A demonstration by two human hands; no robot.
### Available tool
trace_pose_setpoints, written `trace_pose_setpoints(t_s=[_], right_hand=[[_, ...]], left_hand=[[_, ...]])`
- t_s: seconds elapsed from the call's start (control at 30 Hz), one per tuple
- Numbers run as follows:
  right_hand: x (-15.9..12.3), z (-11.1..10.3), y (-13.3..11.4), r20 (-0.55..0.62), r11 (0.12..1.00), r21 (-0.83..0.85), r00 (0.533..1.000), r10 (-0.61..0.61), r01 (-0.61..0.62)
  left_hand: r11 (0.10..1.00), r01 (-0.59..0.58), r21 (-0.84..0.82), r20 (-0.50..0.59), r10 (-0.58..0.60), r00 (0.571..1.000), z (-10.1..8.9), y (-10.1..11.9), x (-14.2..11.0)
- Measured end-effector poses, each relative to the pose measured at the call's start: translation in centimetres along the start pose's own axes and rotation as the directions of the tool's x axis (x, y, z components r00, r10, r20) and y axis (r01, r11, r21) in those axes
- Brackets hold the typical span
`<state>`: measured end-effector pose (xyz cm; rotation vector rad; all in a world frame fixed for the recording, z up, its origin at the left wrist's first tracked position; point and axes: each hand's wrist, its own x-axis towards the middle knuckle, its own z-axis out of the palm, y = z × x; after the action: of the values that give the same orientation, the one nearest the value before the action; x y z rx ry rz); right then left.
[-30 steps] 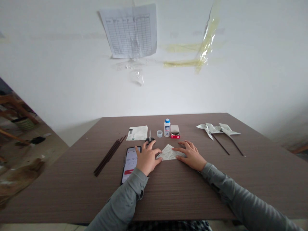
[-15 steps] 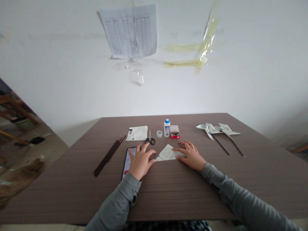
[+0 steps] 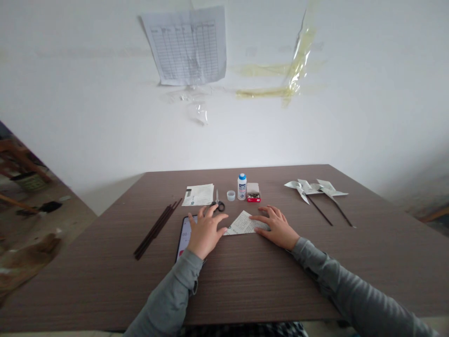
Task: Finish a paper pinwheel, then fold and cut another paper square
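My folded paper triangle lies flat near the middle of the brown wood-grain table, so I judge I'm at a folding step, and it seems to call for another crease. My relaxed right hand rests open on its right corner, fingers spread, not gripping. My open left hand sits beside a smartphone, near the triangle's left tip, perhaps not quite touching it.

Right hand lies flat on a folded paper triangle; left hand sits just beside its tip, partly over a smartphone.
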<state>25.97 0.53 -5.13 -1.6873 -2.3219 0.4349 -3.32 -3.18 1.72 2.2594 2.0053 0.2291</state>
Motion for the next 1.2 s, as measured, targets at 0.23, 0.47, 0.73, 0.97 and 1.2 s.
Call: trace_pose_setpoints(t_s=[0.23,0.47,0.73,0.97,1.2], right_hand=[[-0.1,0.4,-0.1,-0.03,1.0,-0.016,0.999,-0.02,0.019],[0.0,0.6,0.4,-0.03,1.0,-0.006,0.999,-0.025,0.025],[-0.5,1.1,-2.6,-0.148,0.998,-0.049,0.989,0.025,-0.032],[-0.2,0.1,-2.9,-0.073,0.993,-0.03,0.991,0.114,-0.116],[-0.3,-1.3,0.6,-0.012,0.986,-0.026,0.986,0.166,-0.167]], left_hand=[[0.996,-0.08,-0.04,0.059,0.082,0.995,1.4,2.3,0.9],[0.996,-0.088,-0.022,0.091,0.089,0.992,2.4,2.7,1.8],[0.996,-0.075,-0.046,0.109,0.079,0.991,2.3,2.4,1.8],[0.997,-0.078,-0.029,0.119,0.081,0.99,2.4,2.1,1.6],[0.998,-0.058,-0.038,0.15,0.063,0.987,1.8,2.3,1.4]])
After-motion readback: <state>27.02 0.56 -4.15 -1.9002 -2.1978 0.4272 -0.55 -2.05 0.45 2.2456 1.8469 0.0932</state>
